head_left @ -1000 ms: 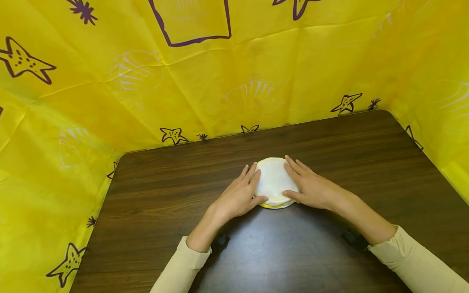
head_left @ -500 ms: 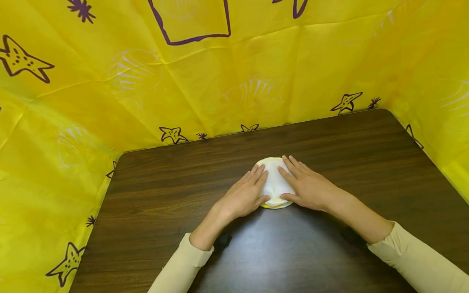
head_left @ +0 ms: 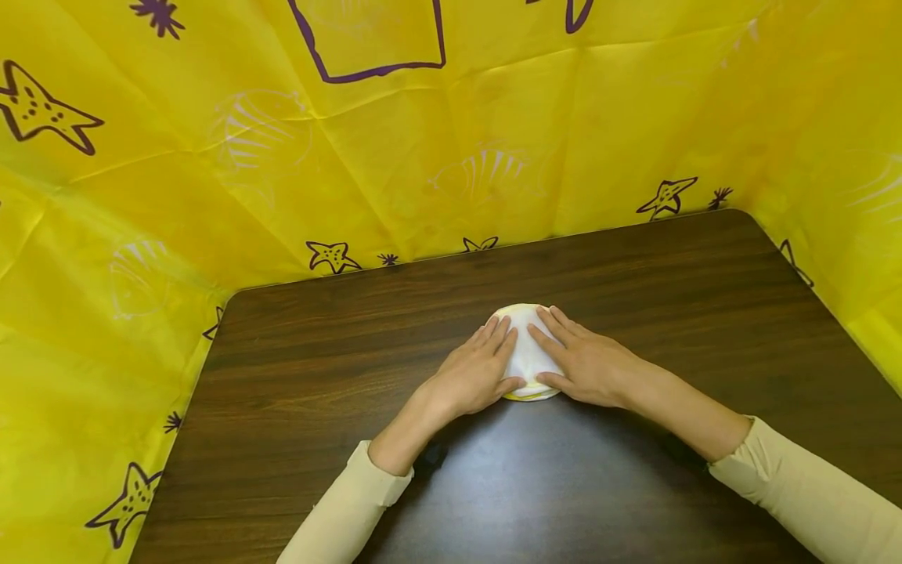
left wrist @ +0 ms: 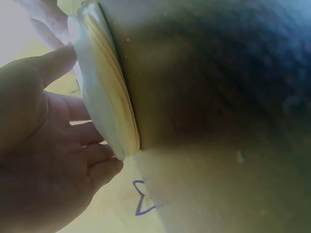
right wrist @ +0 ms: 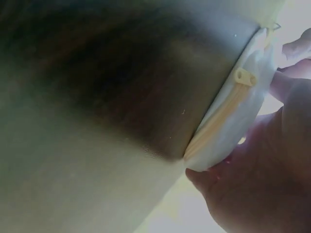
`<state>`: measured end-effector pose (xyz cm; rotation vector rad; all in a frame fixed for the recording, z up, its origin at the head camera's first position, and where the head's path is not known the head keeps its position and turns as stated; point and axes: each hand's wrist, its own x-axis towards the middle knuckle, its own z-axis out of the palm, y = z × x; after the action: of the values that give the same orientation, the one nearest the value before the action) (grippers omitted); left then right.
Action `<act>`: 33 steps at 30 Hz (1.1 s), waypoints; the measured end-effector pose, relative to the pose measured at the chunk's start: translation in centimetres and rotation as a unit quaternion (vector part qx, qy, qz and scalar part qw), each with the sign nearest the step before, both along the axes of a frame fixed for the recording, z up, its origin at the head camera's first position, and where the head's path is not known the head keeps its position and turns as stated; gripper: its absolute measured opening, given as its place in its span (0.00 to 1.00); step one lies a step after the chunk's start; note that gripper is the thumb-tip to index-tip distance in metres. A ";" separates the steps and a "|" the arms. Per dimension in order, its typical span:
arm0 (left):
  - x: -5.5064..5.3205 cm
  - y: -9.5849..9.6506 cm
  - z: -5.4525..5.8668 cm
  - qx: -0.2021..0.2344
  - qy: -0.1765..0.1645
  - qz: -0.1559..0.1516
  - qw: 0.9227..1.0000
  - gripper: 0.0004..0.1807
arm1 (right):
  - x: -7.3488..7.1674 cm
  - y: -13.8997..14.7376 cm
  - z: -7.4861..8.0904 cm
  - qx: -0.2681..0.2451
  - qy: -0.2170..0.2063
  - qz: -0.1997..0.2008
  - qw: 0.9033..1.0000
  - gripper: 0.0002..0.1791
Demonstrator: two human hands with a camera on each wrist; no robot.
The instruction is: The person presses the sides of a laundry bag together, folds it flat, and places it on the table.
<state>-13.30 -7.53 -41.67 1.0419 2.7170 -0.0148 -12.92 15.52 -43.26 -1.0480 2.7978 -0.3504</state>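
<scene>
A flat round white pouch with yellow edging lies on the dark wooden table. My left hand rests on its left side, fingers straight and spread over the top, thumb at the near edge. From the other side my right hand lies on the pouch the same way, with its thumb close to the left thumb. A yellow zipper runs along the pouch's side in the right wrist view, its pull showing. In the left wrist view, yellow folds show along the pouch's side. The hands cover its left and right edges.
The brown wood-grain table has rounded far corners. A yellow cloth printed with starfish and fish hangs behind it and along both sides.
Both hands have slid inward over the pouch, so less of its white top shows between them. The pouch has stayed in about the same spot.
</scene>
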 end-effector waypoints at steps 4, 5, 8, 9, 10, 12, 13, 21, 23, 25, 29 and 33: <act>0.1 0.0 -0.1 -0.016 -0.001 -0.002 1.000 0.42 | 0.0 -0.1 -0.2 0.009 0.000 0.003 1.000 0.40; 0.1 0.0 -0.1 -0.022 -0.002 -0.002 1.000 0.42 | 0.0 0.0 -0.2 0.009 0.000 0.004 1.000 0.40; 0.0 0.2 -0.2 -0.042 -0.004 -0.002 0.999 0.42 | -0.1 0.0 -0.3 0.009 -0.003 0.005 1.000 0.39; 0.0 0.2 -0.2 -0.049 -0.006 -0.001 0.999 0.43 | -0.1 0.0 -0.3 0.009 -0.005 0.005 1.000 0.39; 0.0 0.3 -0.2 -0.055 -0.007 0.001 0.998 0.43 | -0.1 0.0 -0.3 0.008 -0.007 0.005 1.000 0.39; -0.1 0.4 -0.2 -0.066 -0.013 0.006 0.998 0.43 | -0.1 0.0 -0.3 0.007 -0.012 0.003 1.000 0.39; 0.0 0.5 -0.2 -0.070 -0.016 0.009 0.997 0.43 | -0.1 0.0 -0.4 0.005 -0.015 0.003 1.000 0.39; 0.2 1.0 -0.2 -0.100 -0.026 0.024 0.994 0.43 | 0.1 -0.2 -0.6 0.005 -0.016 0.000 1.000 0.39; 0.2 1.1 -0.2 -0.103 -0.030 0.025 0.994 0.43 | 0.2 -0.3 -0.5 0.010 -0.016 -0.002 1.000 0.39; 0.2 1.1 -0.3 -0.104 -0.031 0.027 0.994 0.44 | 0.3 -0.4 -0.5 0.016 -0.017 -0.004 1.000 0.39; 0.2 1.0 -0.4 -0.103 -0.035 0.029 0.994 0.44 | 0.3 -0.6 -0.4 0.027 -0.016 -0.006 0.999 0.40; 0.2 1.0 -0.4 -0.100 -0.034 0.028 0.994 0.44 | 0.3 -0.6 -0.6 0.031 -0.009 -0.007 0.999 0.40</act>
<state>-13.13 -6.56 -42.11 0.8922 2.6173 -0.2327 -12.66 14.88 -43.83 -1.0078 2.7823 -0.2702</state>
